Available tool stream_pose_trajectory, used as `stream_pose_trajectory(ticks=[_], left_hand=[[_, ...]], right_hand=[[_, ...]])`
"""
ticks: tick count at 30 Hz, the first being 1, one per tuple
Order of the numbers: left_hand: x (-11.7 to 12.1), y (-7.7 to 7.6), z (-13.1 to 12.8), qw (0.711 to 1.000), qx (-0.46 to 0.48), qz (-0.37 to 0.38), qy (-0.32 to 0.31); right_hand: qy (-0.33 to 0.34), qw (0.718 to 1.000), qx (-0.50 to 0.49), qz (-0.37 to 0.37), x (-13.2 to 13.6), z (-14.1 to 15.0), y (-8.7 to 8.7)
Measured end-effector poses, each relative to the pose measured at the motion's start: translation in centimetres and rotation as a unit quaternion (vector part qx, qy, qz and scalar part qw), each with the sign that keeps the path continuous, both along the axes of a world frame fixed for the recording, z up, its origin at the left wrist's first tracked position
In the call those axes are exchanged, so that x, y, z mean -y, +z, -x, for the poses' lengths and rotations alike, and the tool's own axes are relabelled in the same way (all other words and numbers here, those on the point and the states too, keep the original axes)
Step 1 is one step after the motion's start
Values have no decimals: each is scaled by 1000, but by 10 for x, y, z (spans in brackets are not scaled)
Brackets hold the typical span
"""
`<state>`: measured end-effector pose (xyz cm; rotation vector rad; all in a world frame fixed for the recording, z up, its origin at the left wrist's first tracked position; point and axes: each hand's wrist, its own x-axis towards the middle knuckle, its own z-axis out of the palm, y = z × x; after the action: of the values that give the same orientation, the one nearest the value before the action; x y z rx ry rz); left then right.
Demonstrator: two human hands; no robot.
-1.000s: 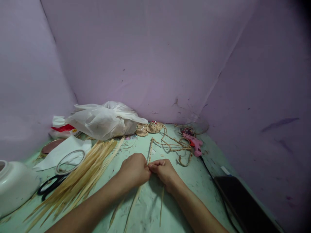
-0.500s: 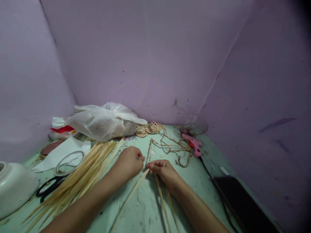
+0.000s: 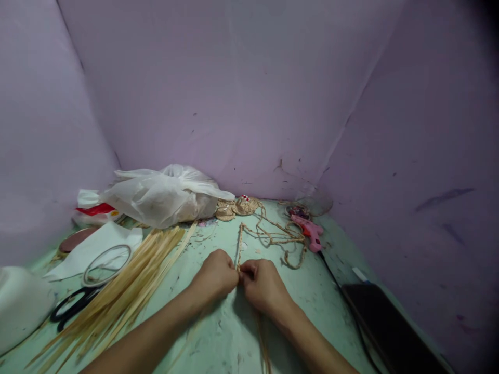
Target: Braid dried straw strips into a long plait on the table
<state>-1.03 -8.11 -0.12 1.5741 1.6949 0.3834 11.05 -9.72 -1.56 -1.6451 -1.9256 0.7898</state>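
Lilac walls [image 3: 241, 93] enclose a pale green desk [image 3: 218, 332] on three sides, its paint scuffed. At its middle, in front of the person, lies the working end of a thin straw braid [image 3: 239, 246]. From the hands, its near stretch points almost straight away toward the back wall, long axis leaning barely right; then it bends sharply and runs right in loose loops toward a pink glue gun [image 3: 312, 234]. The left hand [image 3: 218, 272] and right hand [image 3: 267, 285] meet at the near end, the fingers of both closed and pinching the braid between them. Unbraided strands [image 3: 263, 343] trail back toward the person below the right hand. Half a second ago the left hand stood apart from the braid, and the strands fanned out plainly; now it has come in against the right fingertips.
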Motion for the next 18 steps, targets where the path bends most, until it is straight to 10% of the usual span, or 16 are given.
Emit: stream_pose_trajectory(ticks=[8,18], left_hand=[[-4,-25,1,997,65,-39,-12],[2,1,3,962,226,152,37]], right_hand=[[-36,970,237,-46,20,10,26],[61,960,271,45,47,37,35]])
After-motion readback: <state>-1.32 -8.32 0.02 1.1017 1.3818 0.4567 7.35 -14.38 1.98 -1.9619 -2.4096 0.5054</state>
